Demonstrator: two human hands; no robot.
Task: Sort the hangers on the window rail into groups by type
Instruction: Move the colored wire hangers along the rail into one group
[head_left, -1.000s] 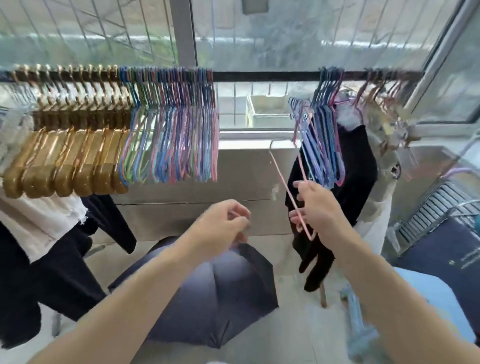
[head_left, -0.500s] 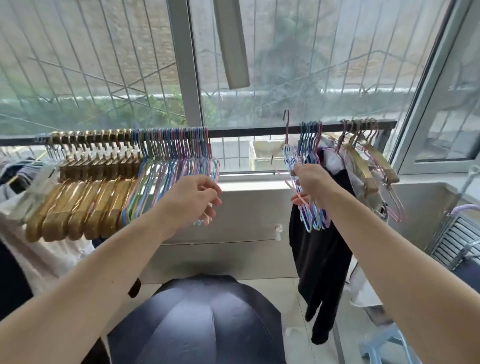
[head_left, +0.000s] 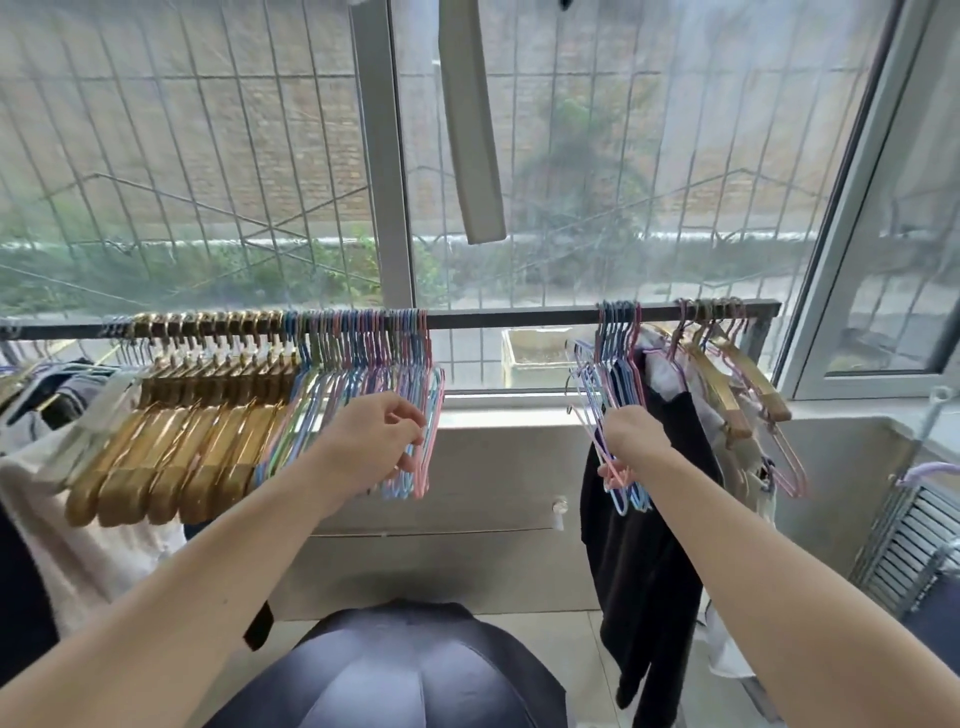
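Compared with half a second back, your view tilted up: the window rail (head_left: 519, 318) sat lower in frame and more of the grille showed above it. Your left hand (head_left: 371, 441) stayed at the right end of the big pastel wire hanger group (head_left: 358, 405), fingers curled and pinching the outermost pink wire hanger (head_left: 428, 431), which hung on the rail at the end of that group. A second ago that hand was down low, away from the rail. The gold hangers (head_left: 171, 447) hung packed just left of the pastel group, touching it. Your right hand (head_left: 636, 439) had dropped a little from where it was, fingers curled around the lower wires of the smaller wire hanger cluster (head_left: 615, 395) on the right part of the rail; I couldn't tell how many wires it gripped. The pink hanger you carried a second ago was no longer loose in that hand. Two more gold hangers (head_left: 737, 384) hung at the far right among wire ones, unsorted. A black garment (head_left: 644, 545) hung behind the right cluster. A dark umbrella (head_left: 395, 675) lay open below.
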